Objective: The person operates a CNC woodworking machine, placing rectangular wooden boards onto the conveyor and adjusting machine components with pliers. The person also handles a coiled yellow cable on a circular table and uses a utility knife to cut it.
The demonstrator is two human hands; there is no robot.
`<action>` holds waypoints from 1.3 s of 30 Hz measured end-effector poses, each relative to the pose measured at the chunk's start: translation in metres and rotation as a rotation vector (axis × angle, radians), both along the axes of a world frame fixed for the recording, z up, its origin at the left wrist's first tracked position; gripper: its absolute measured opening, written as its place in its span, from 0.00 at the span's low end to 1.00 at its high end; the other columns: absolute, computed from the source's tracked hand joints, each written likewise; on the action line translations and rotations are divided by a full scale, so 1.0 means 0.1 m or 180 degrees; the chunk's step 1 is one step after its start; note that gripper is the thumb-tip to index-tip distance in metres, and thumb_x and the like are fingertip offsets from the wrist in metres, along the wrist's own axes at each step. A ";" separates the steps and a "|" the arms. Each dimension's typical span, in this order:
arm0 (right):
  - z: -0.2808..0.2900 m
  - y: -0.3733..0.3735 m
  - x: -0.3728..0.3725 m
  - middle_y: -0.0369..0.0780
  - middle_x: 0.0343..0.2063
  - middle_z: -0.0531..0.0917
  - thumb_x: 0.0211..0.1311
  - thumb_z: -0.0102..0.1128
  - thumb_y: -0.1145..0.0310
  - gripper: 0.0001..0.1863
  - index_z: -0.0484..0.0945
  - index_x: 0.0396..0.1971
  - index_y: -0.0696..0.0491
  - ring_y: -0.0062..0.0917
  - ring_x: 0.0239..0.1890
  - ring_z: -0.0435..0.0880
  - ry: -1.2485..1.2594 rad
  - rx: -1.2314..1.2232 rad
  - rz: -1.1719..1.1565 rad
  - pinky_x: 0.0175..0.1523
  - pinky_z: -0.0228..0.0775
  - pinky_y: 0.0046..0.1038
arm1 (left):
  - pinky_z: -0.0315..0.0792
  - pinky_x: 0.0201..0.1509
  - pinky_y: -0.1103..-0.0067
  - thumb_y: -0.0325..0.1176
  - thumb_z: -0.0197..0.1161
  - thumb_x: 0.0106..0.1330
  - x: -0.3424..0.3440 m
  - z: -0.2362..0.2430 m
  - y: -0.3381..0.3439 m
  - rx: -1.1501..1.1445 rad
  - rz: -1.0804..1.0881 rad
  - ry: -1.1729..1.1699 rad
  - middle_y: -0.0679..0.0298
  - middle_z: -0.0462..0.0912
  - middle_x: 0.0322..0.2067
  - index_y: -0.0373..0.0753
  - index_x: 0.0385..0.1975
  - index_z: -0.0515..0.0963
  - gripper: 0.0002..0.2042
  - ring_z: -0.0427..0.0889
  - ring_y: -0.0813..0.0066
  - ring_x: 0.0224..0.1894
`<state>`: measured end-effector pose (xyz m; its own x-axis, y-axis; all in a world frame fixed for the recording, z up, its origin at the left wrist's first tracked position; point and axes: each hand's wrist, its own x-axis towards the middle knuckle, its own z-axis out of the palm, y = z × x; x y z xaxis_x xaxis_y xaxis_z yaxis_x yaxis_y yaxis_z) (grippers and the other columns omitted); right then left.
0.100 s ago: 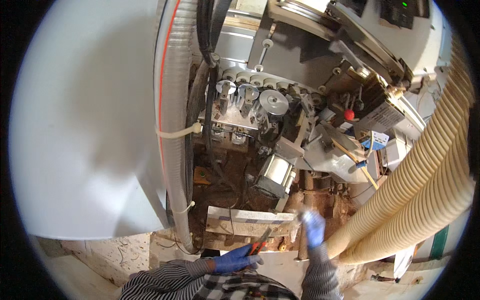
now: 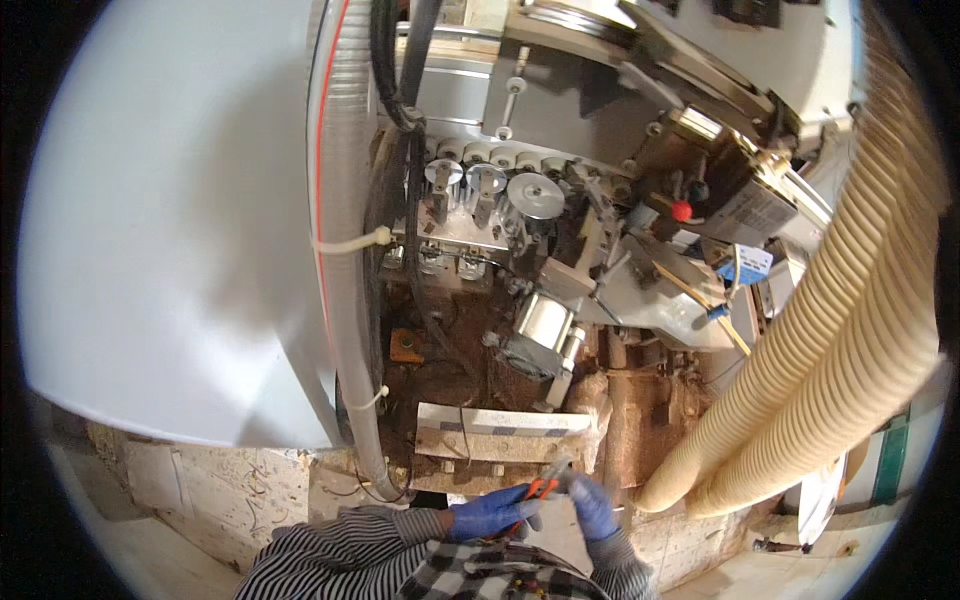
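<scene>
My left hand [image 2: 492, 514], in a blue glove, is closed round a pliers-like tool [image 2: 542, 489] with orange-and-black handles and a grey head pointing up and away from me. Right beside that head is my right hand [image 2: 594, 508], also gloved in blue, its fingers bent together. Whatever it may hold is too small and blurred to make out. Both hands are in front of me, low in the view, just nearer than a long pale metal bar [image 2: 505, 420] with dark marks along it.
Beyond the bar stands a machine with shiny rollers [image 2: 536, 196], a metal cylinder [image 2: 545, 322] and a red knob [image 2: 681, 211]. Thick ribbed cream hoses [image 2: 790, 400] run down the right. A clear hose [image 2: 350, 250] and a large pale panel [image 2: 170, 230] fill the left. Brown dust coats the machine bed.
My right hand has come down and left to the head of the tool. My left hand has moved slightly right with the tool. The whole view has shifted a little.
</scene>
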<state>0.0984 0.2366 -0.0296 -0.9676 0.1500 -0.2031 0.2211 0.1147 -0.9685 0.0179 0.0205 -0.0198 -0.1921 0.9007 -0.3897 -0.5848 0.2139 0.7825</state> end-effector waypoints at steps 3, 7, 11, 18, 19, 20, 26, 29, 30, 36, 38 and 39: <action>0.24 -0.03 0.84 0.38 0.30 0.78 0.65 0.50 0.46 0.28 0.76 0.38 0.61 0.23 0.35 0.73 -0.0285 -0.0486 -0.0340 0.43 0.64 0.26 | 0.73 0.39 0.84 0.59 0.45 0.68 0.37 0.20 0.42 -0.0221 -0.0442 -0.0436 0.67 0.78 0.30 0.37 0.45 0.76 0.28 0.77 0.80 0.32; 0.05 0.22 1.69 0.37 0.28 0.75 0.65 0.51 0.48 0.24 0.75 0.35 0.59 0.21 0.28 0.70 -0.0256 -0.1213 -0.0407 0.35 0.61 0.22 | 0.71 0.37 0.85 0.60 0.43 0.69 1.12 -0.17 0.99 -0.0164 -0.0907 0.0116 0.69 0.76 0.29 0.38 0.39 0.78 0.28 0.75 0.83 0.33; 0.15 0.52 2.41 0.43 0.40 0.79 0.64 0.51 0.47 0.30 0.73 0.49 0.62 0.25 0.39 0.77 -0.0042 -0.0333 -0.0903 0.45 0.68 0.25 | 0.69 0.42 0.84 0.58 0.43 0.69 1.81 -0.13 1.66 0.0069 -0.1326 0.0176 0.69 0.76 0.33 0.37 0.44 0.75 0.27 0.73 0.82 0.37; 0.08 1.37 4.07 0.48 0.47 0.76 0.56 0.59 0.42 0.41 0.66 0.56 0.65 0.32 0.47 0.77 0.0257 -0.1172 -0.1937 0.53 0.69 0.33 | 0.65 0.51 0.83 0.55 0.44 0.70 3.13 -0.08 2.71 0.0445 -0.2059 0.0208 0.68 0.76 0.41 0.35 0.54 0.71 0.28 0.70 0.81 0.44; 0.07 1.43 4.23 0.48 0.47 0.76 0.56 0.59 0.42 0.41 0.66 0.55 0.65 0.32 0.47 0.77 0.0326 -0.1181 -0.1949 0.53 0.69 0.34 | 0.65 0.52 0.83 0.55 0.45 0.71 3.30 -0.04 2.83 0.0546 -0.2101 0.0127 0.68 0.76 0.42 0.35 0.55 0.70 0.28 0.70 0.81 0.46; 0.06 1.49 4.37 0.48 0.47 0.76 0.56 0.59 0.42 0.41 0.66 0.55 0.65 0.32 0.47 0.77 0.0391 -0.1191 -0.1953 0.54 0.69 0.34 | 0.64 0.54 0.82 0.54 0.45 0.71 3.44 -0.01 2.92 0.0646 -0.2058 0.0032 0.68 0.76 0.43 0.35 0.57 0.69 0.28 0.70 0.81 0.47; 0.11 1.99 4.89 0.48 0.46 0.77 0.56 0.59 0.46 0.38 0.67 0.54 0.65 0.31 0.47 0.77 0.0897 -0.1200 -0.2347 0.52 0.69 0.33 | 0.59 0.27 0.86 0.56 0.49 0.68 4.01 0.14 3.63 0.0598 -0.1963 0.0028 0.75 0.68 0.24 0.44 0.34 0.73 0.20 0.63 0.85 0.24; 0.47 2.30 4.99 0.43 0.41 0.79 0.60 0.55 0.56 0.26 0.72 0.48 0.64 0.27 0.41 0.78 0.1059 -0.1012 -0.2912 0.49 0.68 0.28 | 0.58 0.25 0.85 0.59 0.47 0.68 4.26 0.10 4.12 0.0402 -0.2315 0.0369 0.74 0.65 0.21 0.45 0.27 0.71 0.22 0.62 0.85 0.22; 0.39 2.50 5.15 0.45 0.44 0.79 0.59 0.56 0.52 0.29 0.70 0.50 0.62 0.23 0.35 0.78 0.0955 -0.1344 -0.2866 0.38 0.70 0.24 | 0.59 0.25 0.85 0.58 0.48 0.68 4.22 0.37 4.36 0.0088 -0.2592 0.0276 0.74 0.67 0.21 0.45 0.28 0.72 0.21 0.63 0.85 0.23; 0.72 3.74 5.61 0.45 0.46 0.79 0.65 0.51 0.53 0.27 0.70 0.53 0.62 0.21 0.34 0.80 0.1332 -0.1470 -0.3449 0.40 0.72 0.21 | 0.68 0.29 0.87 0.46 0.49 0.71 4.72 0.62 5.80 0.0602 -0.2712 0.0781 0.69 0.75 0.28 0.39 0.39 0.73 0.16 0.72 0.86 0.30; 0.84 4.15 5.84 0.44 0.47 0.80 0.66 0.49 0.54 0.27 0.71 0.53 0.61 0.21 0.41 0.79 0.1227 -0.1374 -0.3941 0.47 0.71 0.22 | 0.70 0.32 0.87 0.44 0.51 0.69 4.97 0.80 6.27 0.0326 -0.2854 0.0312 0.67 0.78 0.33 0.38 0.48 0.71 0.16 0.74 0.85 0.34; 0.90 4.33 5.95 0.43 0.46 0.80 0.66 0.50 0.54 0.27 0.71 0.54 0.61 0.21 0.43 0.79 0.1139 -0.1303 -0.4008 0.48 0.70 0.22 | 0.71 0.32 0.87 0.43 0.52 0.68 5.04 0.81 6.49 0.0321 -0.3024 0.0198 0.66 0.78 0.35 0.37 0.50 0.69 0.18 0.75 0.84 0.35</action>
<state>0.6934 0.6692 0.0607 -0.2317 0.9486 -0.2154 -0.3049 -0.2811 -0.9099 0.5221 0.6699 0.0610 0.6185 0.7196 -0.3156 -0.1582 0.5075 0.8470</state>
